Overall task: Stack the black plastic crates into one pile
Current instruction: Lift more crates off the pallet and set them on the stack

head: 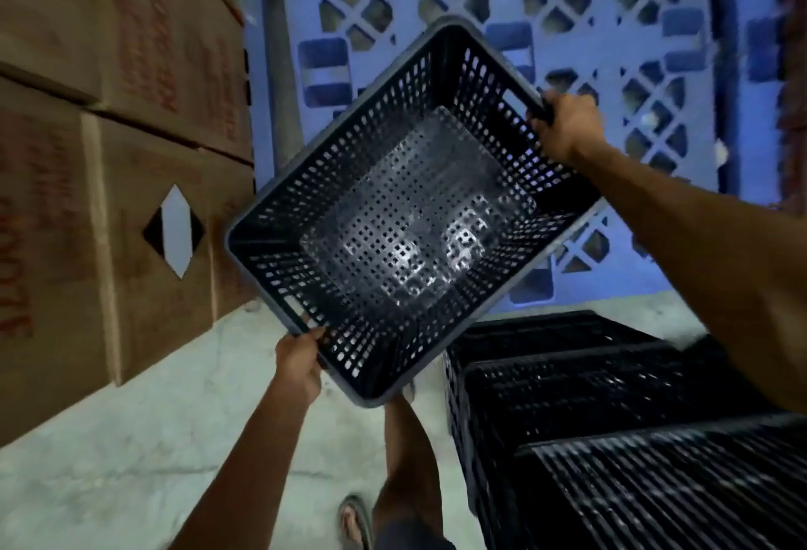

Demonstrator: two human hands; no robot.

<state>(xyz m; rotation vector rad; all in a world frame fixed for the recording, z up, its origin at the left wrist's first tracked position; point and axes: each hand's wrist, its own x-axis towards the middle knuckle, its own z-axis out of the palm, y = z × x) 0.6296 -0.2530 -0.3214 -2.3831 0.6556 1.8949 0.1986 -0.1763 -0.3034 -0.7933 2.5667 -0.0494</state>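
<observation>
You hold one black crate [410, 217] up in the air with both hands. Its open top faces you, so you can look right down to its bottom, which is full of small holes. The crate is turned a bit, like a diamond.

Your left hand [299, 364] is closed around the near rim, next to a handle slot. Your right hand [567, 124] is closed around the far rim, at the other handle slot. Both grips are tight on the crate.

More black crates [611, 418] sit low on your right, one set inside the next. The crate you hold is above and to the left of them and does not touch them.

Brown cardboard boxes [109, 156] with red letters are piled up on your left. One has a black and white diamond mark [174, 231]. A blue plastic pallet [567, 25] stands up behind the crate. The floor [153, 440] is pale concrete. Your leg and a foot in a sandal [356, 521] show below the crate.
</observation>
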